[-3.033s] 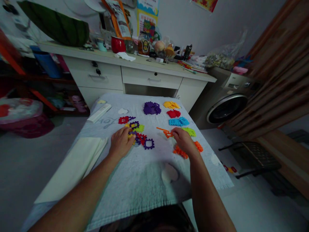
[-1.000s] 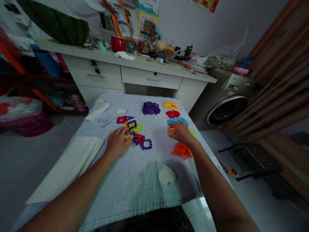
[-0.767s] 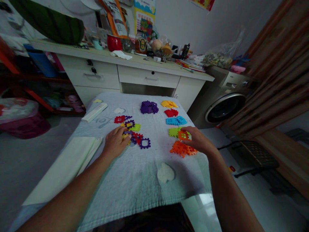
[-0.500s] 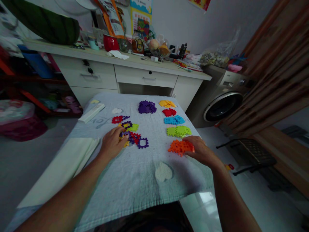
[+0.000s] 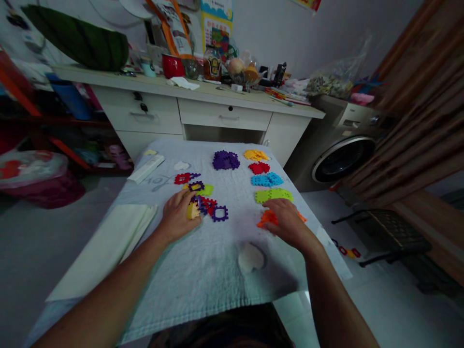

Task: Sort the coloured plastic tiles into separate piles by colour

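My left hand point(image 5: 177, 217) is curled at the edge of a mixed heap of toothed plastic building pieces, with its thumb and fingers around a yellow piece point(image 5: 193, 210). Close by lie red pieces point(image 5: 209, 206), a purple square frame point(image 5: 220, 213) and a lime piece point(image 5: 206, 190). My right hand point(image 5: 284, 217) rests over a pile of orange pieces point(image 5: 268, 219), fingers apart, covering much of it. Beyond it sit sorted piles: lime point(image 5: 273, 195), blue point(image 5: 267, 179), red point(image 5: 259, 167), yellow point(image 5: 255, 155) and purple point(image 5: 226, 160).
A cloth point(image 5: 217, 261) covers the table. On its left are a white box point(image 5: 146, 168) and folded pale material point(image 5: 103, 246). A cluttered counter point(image 5: 232, 99) stands behind, a washing machine point(image 5: 339, 140) to the right. Several pieces point(image 5: 350, 253) lie near a stool point(image 5: 384, 232).
My right hand has shifted from the right side of the orange pile to over it, fingers spreading. My left hand stays at the mixed heap. The whole view has shifted slightly.
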